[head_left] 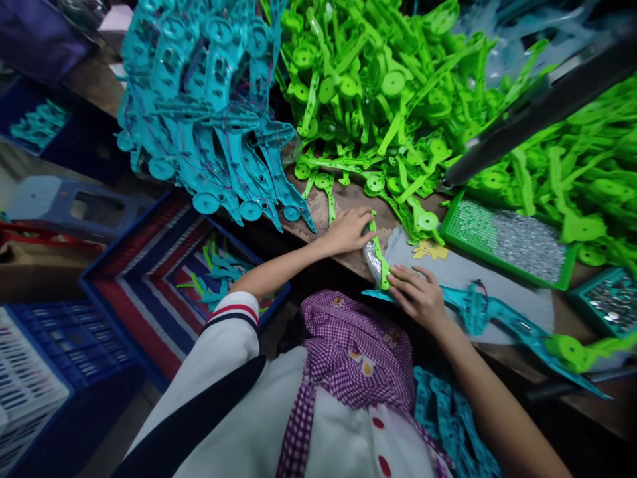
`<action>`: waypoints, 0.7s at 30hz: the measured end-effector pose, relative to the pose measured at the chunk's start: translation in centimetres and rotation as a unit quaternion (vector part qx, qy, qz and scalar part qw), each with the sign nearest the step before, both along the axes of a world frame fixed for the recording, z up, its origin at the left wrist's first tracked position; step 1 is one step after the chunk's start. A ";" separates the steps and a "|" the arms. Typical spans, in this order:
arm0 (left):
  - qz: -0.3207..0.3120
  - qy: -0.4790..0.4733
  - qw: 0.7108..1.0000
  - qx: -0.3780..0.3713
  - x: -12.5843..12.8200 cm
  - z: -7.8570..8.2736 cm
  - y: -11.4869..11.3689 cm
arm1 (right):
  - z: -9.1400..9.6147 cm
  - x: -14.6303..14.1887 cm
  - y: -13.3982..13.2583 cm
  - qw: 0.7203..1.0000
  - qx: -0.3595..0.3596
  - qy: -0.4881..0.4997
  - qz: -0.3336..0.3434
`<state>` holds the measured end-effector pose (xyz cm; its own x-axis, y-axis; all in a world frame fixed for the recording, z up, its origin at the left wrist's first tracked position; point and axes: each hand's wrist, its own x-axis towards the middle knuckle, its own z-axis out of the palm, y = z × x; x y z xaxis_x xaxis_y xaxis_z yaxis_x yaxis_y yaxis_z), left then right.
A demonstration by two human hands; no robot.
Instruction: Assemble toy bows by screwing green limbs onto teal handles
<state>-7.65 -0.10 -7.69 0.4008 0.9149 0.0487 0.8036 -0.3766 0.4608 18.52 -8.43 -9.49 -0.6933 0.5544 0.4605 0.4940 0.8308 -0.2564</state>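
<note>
The left hand [351, 231] pinches the top of a green piece [381, 255] with a shiny part along its side, at the near edge of the bench [353, 262]; the right hand [418, 295], fingers a bit apart, touches the bottom, but I can't tell if it grips. Near the piece, a yellow cut-out [429, 249] sits at three o'clock and a long blue part [517, 318] at four. Farther out are a green tray [502, 261] of tiny bits at three, a green heap [393, 83] at twelve and a blue stack [213, 119] at ten.
</note>
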 end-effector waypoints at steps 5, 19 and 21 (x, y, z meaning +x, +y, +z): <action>0.000 -0.012 0.999 -0.035 -0.4 0.2 1.2 | 0.7 -0.3 -0.6 0.999 0.013 -0.033 -0.007; 0.151 -0.172 0.955 -0.187 1.1 -0.1 4.6 | -1.3 -0.1 -1.3 0.999 -0.020 0.006 -0.039; 0.204 -0.233 0.915 -0.257 1.7 0.5 5.3 | -1.3 -0.1 -1.3 0.999 -0.007 0.015 -0.040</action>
